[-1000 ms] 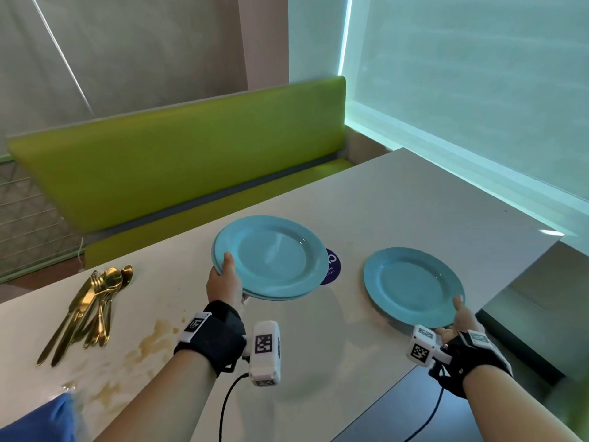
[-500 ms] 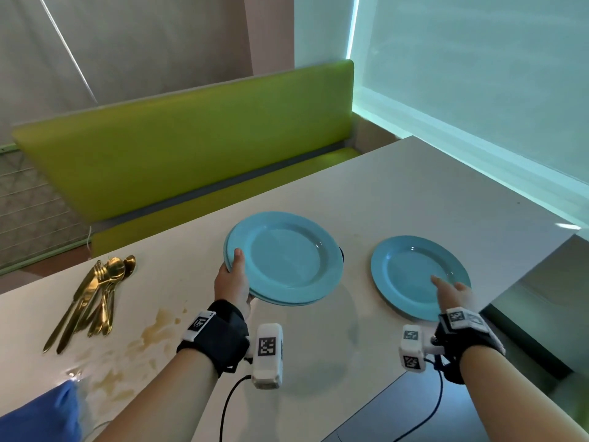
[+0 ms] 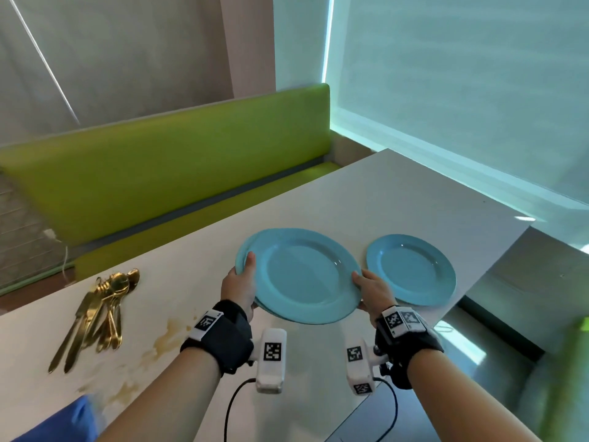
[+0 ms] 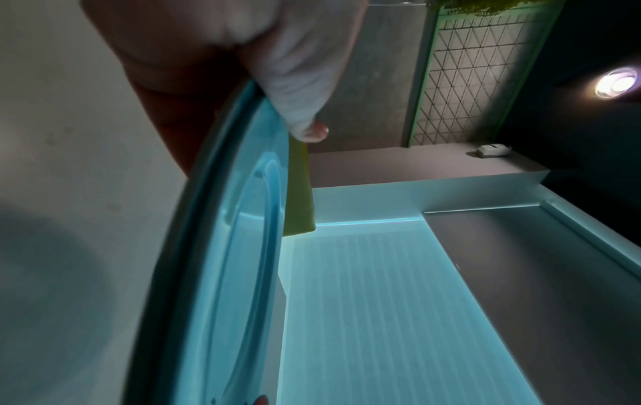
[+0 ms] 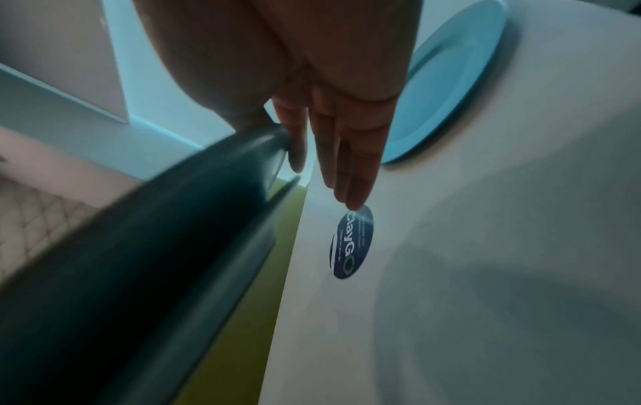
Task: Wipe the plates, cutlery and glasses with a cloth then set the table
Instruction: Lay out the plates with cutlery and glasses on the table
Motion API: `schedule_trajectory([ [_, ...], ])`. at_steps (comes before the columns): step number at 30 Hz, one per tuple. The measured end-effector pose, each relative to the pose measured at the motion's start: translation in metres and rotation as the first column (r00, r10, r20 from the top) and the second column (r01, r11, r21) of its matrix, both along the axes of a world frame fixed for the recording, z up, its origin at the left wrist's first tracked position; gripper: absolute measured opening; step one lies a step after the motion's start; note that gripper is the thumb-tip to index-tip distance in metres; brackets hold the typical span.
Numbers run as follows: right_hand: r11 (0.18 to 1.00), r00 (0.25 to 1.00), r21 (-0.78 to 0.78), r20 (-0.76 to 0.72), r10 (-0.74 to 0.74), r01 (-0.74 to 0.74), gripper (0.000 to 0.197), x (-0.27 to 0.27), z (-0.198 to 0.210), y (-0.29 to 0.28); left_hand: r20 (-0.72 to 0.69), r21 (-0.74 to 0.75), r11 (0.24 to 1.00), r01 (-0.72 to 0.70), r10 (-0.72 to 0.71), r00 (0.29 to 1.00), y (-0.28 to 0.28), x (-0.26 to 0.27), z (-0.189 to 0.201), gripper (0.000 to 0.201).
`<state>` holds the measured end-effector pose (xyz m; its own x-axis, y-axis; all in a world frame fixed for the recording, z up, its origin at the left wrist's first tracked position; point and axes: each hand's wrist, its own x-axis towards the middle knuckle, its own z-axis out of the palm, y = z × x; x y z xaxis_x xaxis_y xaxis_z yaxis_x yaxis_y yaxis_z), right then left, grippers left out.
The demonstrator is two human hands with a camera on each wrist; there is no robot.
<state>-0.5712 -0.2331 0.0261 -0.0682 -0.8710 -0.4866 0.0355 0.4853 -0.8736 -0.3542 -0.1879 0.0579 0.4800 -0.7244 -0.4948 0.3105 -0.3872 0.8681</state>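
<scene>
Holding the stack of blue plates (image 3: 301, 275) above the table (image 3: 398, 199), I had my left hand (image 3: 239, 287) pinching its left rim, thumb on top; my right hand (image 3: 373, 290) gripped the right rim. Just right of those fingers lay a single blue plate (image 3: 411, 269), glossy and round.

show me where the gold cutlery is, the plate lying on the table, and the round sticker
gold cutlery (image 3: 95, 309), head view, middle of the bundle.
plate on the table (image 3: 411, 270), head view, centre of its well.
round sticker (image 5: 351, 242), right wrist view, middle of its blue face.
</scene>
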Motion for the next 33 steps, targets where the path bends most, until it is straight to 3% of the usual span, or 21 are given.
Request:
schedule_trajectory([
  [4,0.985,0.964,0.088,0.213,-0.162,0.146,0.022,0.005,-0.001,0.036,0.138,0.023,0.996,-0.092,0.088,0.987,0.025,0.030,-0.004,0.066],
  [9,0.937,0.915,0.180,0.222,-0.336,0.300,0.030,0.005,-0.023,0.077,0.290,0.017,0.975,-0.221,0.207,0.934,0.063,0.069,0.025,0.057],
  [13,0.910,0.898,0.238,0.205,-0.390,0.341,0.036,0.013,-0.041,0.110,0.255,-0.029,0.955,-0.294,0.292,0.922,0.082,0.091,0.033,0.054],
  [18,0.890,0.882,0.248,0.189,-0.432,0.383,0.037,0.031,-0.054,0.139,0.159,-0.051,0.958,-0.281,0.285,0.945,0.098,0.102,0.027,0.055],
  [29,0.932,0.959,0.266,0.072,-0.275,0.247,0.044,0.033,-0.056,0.158,0.129,-0.037,0.984,-0.174,0.177,0.976,0.123,0.097,0.041,0.054],
  [33,0.951,0.986,0.267,0.008,-0.167,0.159,0.020,0.035,-0.045,0.160,0.054,-0.061,0.988,-0.141,0.144,0.988,0.124,0.090,0.043,0.050],
])
